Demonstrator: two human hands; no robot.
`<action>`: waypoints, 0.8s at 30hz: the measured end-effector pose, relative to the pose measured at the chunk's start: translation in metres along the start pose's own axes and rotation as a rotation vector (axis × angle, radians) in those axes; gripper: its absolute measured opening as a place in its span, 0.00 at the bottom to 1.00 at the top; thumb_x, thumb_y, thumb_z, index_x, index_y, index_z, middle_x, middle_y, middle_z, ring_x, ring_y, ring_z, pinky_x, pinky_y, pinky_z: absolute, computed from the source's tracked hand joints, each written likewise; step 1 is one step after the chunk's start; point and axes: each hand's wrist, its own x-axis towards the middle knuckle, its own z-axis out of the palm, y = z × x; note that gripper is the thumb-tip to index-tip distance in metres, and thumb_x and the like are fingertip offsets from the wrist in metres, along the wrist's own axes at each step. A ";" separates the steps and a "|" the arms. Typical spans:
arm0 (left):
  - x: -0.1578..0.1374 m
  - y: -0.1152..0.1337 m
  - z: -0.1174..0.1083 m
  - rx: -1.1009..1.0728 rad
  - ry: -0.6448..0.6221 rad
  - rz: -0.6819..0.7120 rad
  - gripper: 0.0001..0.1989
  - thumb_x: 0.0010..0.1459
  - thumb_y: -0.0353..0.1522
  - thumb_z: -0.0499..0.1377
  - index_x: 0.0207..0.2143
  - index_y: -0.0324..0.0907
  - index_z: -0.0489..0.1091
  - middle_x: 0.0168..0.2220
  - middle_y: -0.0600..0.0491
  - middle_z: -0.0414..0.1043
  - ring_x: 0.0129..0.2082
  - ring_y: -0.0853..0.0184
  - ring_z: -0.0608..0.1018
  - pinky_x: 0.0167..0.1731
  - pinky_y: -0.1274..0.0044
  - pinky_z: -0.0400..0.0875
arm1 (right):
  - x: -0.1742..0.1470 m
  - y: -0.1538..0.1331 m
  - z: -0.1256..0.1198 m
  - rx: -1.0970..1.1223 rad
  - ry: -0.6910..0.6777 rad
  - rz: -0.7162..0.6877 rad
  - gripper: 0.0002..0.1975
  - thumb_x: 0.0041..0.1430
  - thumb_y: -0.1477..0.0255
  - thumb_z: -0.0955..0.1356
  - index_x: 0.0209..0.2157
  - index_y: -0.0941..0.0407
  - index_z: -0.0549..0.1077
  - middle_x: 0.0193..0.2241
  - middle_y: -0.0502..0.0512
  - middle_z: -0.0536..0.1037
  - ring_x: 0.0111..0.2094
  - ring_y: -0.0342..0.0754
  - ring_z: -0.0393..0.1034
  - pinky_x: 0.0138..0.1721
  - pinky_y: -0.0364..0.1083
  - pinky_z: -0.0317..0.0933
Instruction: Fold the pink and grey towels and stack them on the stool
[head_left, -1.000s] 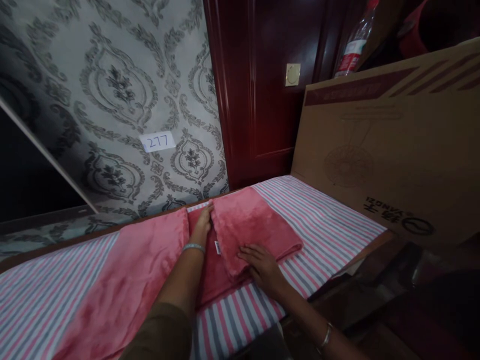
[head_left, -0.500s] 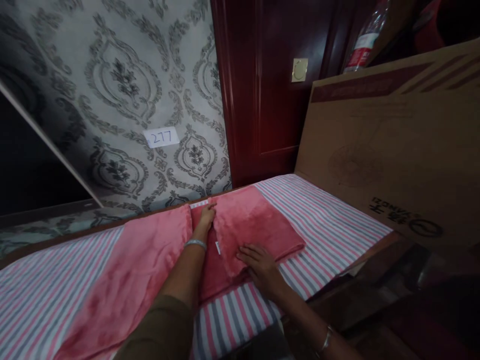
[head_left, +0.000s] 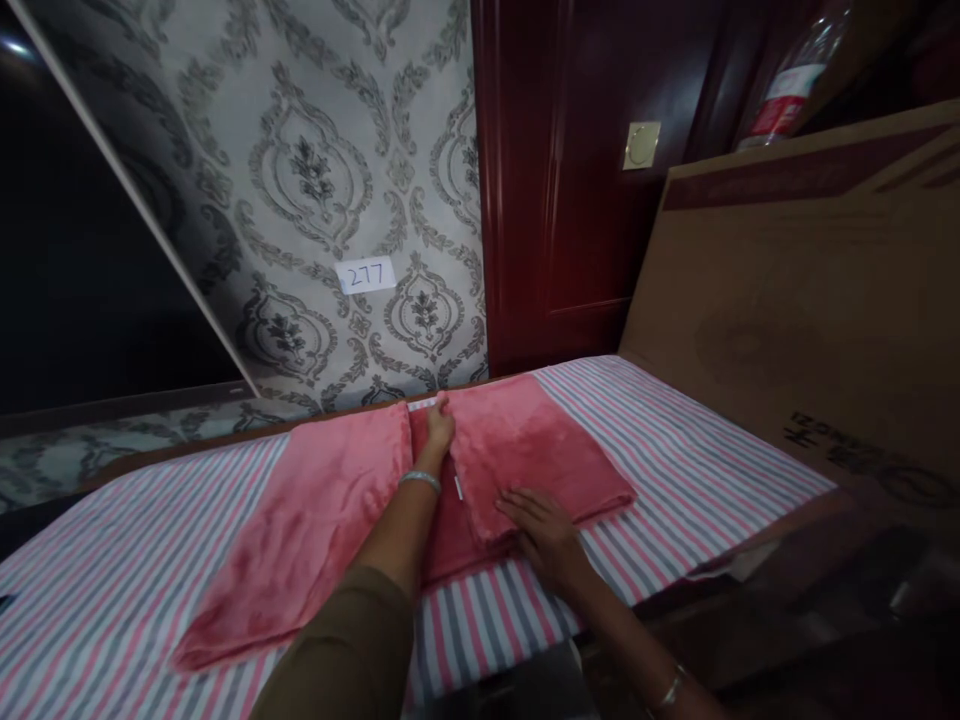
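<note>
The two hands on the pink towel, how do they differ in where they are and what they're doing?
The left hand reaches far, near the wall edge, fingers curled at the end of the pink towel's fold; the right hand lies flat near the front, palm down on the folded flap. The left wrist wears a pale bangle close to the hand; the right arm's bangle sits further back. Both touch the same towel on the striped sheet.

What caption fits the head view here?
Left hand and right hand press on a folded pink plush blanket lying on a pink, grey and white striped sheet.
</note>
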 end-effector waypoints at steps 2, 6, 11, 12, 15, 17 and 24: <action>-0.001 0.002 0.000 0.102 0.049 0.002 0.18 0.57 0.28 0.62 0.50 0.39 0.75 0.48 0.44 0.78 0.52 0.57 0.77 0.54 0.64 0.70 | 0.002 -0.001 0.000 -0.005 -0.023 0.008 0.28 0.57 0.83 0.63 0.57 0.51 0.75 0.53 0.56 0.79 0.57 0.53 0.71 0.58 0.59 0.67; 0.000 0.015 0.007 0.285 0.068 0.012 0.25 0.51 0.25 0.62 0.54 0.37 0.73 0.53 0.37 0.75 0.58 0.48 0.73 0.56 0.59 0.68 | 0.007 -0.001 -0.001 -0.012 -0.063 0.013 0.27 0.54 0.83 0.64 0.54 0.53 0.77 0.53 0.58 0.79 0.56 0.54 0.71 0.58 0.59 0.66; -0.014 0.032 0.032 0.461 0.004 0.200 0.26 0.50 0.27 0.66 0.53 0.38 0.73 0.68 0.37 0.57 0.71 0.47 0.52 0.68 0.62 0.48 | 0.011 -0.012 -0.008 0.025 -0.091 0.043 0.27 0.53 0.82 0.65 0.54 0.54 0.77 0.53 0.58 0.79 0.57 0.56 0.70 0.59 0.60 0.64; -0.021 0.030 0.037 0.532 -0.051 0.251 0.26 0.51 0.30 0.67 0.54 0.39 0.72 0.69 0.38 0.55 0.72 0.48 0.50 0.70 0.62 0.43 | 0.014 -0.015 -0.013 0.041 -0.103 0.050 0.26 0.53 0.81 0.65 0.54 0.55 0.77 0.54 0.59 0.78 0.58 0.57 0.70 0.59 0.60 0.64; -0.042 0.016 0.043 0.861 -0.265 0.367 0.30 0.57 0.39 0.64 0.61 0.40 0.67 0.70 0.37 0.54 0.72 0.45 0.48 0.69 0.54 0.36 | 0.029 -0.019 -0.036 0.117 -0.191 0.096 0.21 0.58 0.76 0.67 0.53 0.55 0.77 0.52 0.58 0.80 0.55 0.56 0.72 0.58 0.56 0.65; -0.054 0.002 0.041 1.030 -0.350 0.419 0.31 0.61 0.42 0.61 0.64 0.41 0.64 0.70 0.36 0.53 0.72 0.43 0.49 0.68 0.50 0.37 | 0.042 -0.009 -0.054 0.091 -0.197 0.170 0.17 0.64 0.71 0.65 0.52 0.56 0.77 0.51 0.59 0.80 0.52 0.55 0.74 0.58 0.54 0.65; -0.061 -0.015 0.037 1.134 -0.344 0.474 0.32 0.64 0.44 0.58 0.66 0.41 0.62 0.70 0.34 0.52 0.71 0.42 0.51 0.68 0.50 0.38 | 0.037 0.068 -0.057 -0.362 -0.263 0.450 0.30 0.66 0.60 0.65 0.66 0.55 0.64 0.67 0.64 0.61 0.69 0.63 0.50 0.66 0.68 0.48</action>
